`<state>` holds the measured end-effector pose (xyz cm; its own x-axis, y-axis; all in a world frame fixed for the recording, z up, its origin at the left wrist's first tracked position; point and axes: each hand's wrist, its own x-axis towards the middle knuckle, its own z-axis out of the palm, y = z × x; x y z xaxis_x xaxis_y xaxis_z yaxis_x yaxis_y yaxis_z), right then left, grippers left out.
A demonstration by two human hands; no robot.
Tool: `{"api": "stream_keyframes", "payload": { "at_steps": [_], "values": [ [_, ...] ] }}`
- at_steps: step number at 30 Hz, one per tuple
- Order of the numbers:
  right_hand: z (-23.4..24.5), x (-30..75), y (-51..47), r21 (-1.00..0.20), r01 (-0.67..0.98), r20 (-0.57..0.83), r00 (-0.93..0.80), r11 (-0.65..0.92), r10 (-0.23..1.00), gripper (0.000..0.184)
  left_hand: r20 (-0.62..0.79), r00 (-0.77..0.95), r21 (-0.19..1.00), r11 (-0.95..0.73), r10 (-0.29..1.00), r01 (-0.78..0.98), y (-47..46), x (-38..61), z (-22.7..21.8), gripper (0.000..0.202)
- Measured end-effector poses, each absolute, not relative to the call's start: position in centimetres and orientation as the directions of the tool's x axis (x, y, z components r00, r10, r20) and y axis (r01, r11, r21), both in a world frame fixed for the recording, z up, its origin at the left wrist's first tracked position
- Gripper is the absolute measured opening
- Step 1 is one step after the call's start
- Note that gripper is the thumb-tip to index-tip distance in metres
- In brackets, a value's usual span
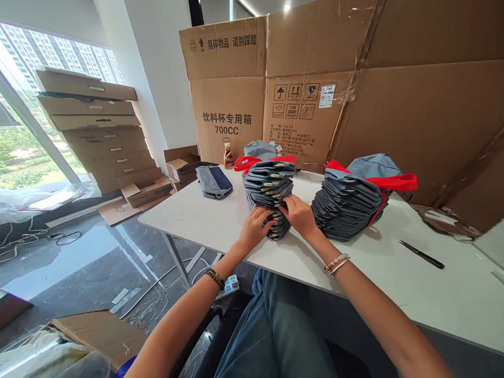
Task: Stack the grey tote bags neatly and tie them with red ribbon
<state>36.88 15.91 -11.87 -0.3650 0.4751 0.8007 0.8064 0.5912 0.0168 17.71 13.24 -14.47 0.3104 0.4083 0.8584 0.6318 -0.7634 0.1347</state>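
Looks like stack-squaring: left hand [257, 225] and right hand [298, 214], fingers curled, grip the left bag stack [268, 184] low down; moving it would call for an even two-sided squeeze.

My 12 o'clock: near stack [269, 198] on table [201, 215]
My 1 o'clock: second stack [348, 203] beside it
My 11 o'clock: folded bag [213, 181], jar [227, 153] behind
My 2 o'clock: pen [422, 254]
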Motion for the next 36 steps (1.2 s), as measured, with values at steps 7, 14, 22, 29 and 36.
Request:
{"api": "stream_keyframes", "payload": {
  "at_steps": [7, 14, 22, 29, 36],
  "values": [
    [-10.9, 35.8, 16.4, 0.049, 0.872, 0.854, -0.29, 0.487, 0.433, 0.034, 0.848, 0.366, 0.088, -0.784, 0.382, 0.614, 13.1, 17.4, -14.1, 0.022],
    [-10.2, 35.7, 16.7, 0.219, 0.843, 0.861, -0.404, 0.492, 0.309, 0.034, 0.864, 0.372, 0.055, -0.798, 0.34, 0.6, 13.3, 17.2, -14.1, 0.022],
    [-9.6, 35.9, 16.1, 0.264, 0.824, 0.794, -0.481, 0.501, 0.372, 0.005, 0.88, 0.336, 0.074, -0.795, 0.336, 0.602, 13.7, 17.8, -14.6, 0.02],
    [-9.7, 36.1, 15.2, 0.292, 0.805, 0.792, -0.506, 0.516, 0.341, 0.003, 0.868, 0.326, 0.106, -0.78, 0.375, 0.616, 13.7, 18.6, -15.0, 0.017],
    [-10.2, 38.5, 14.2, 0.221, 0.822, 0.785, -0.47, 0.525, 0.405, 0.005, 0.882, 0.29, 0.14, -0.795, 0.371, 0.591, 13.4, 18.4, -15.2, 0.019]
  ]
}}
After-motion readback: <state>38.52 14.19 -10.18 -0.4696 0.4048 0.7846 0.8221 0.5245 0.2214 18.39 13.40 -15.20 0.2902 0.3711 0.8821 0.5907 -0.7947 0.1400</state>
